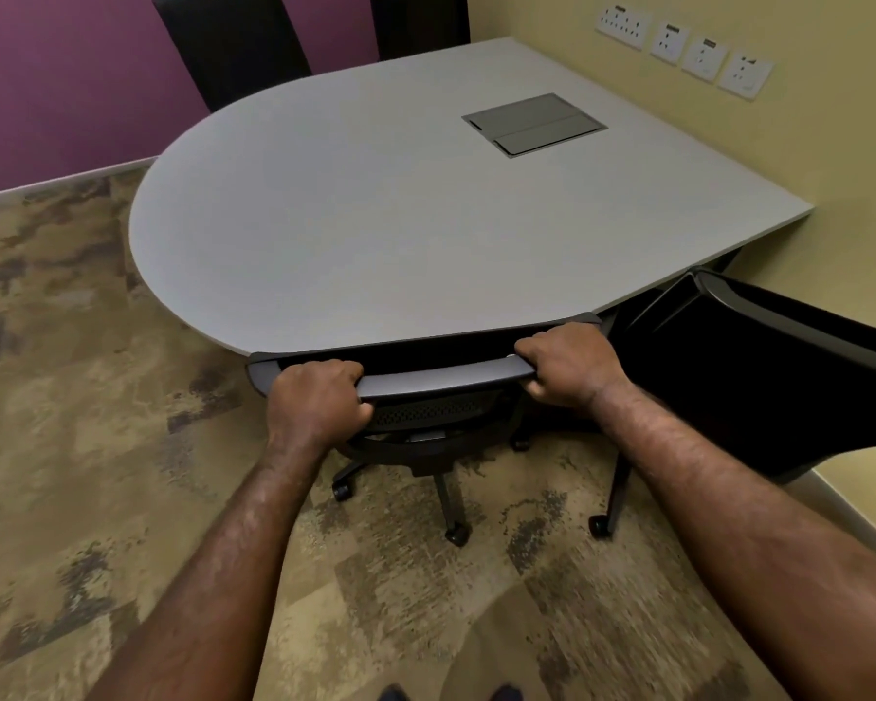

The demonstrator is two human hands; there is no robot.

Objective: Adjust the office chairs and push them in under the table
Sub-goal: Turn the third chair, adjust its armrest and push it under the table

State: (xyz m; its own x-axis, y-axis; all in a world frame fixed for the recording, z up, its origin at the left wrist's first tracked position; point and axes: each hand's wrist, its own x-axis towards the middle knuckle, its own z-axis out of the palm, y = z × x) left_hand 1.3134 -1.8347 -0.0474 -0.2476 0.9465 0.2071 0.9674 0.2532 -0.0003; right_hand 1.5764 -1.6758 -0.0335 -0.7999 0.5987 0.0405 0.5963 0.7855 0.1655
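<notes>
grip: left hand (319, 397) and right hand (570, 366) both curled round chair (441, 379) top rail | chair: backrest at table (375, 220) edge | risk: knuckles likely pinched against edge; may clip second chair (759, 366) just right

Seat of the near chair (441, 376) hidden beneath the surface (375, 220). Right of it, a second chair (759, 366) cut by the frame edge. Beyond the surface, a third chair (228, 43) cropped at top. Socket (623, 26) markings illegible.

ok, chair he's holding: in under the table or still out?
In. The chair backrest top meets the table edge; its seat is hidden beneath.
</notes>
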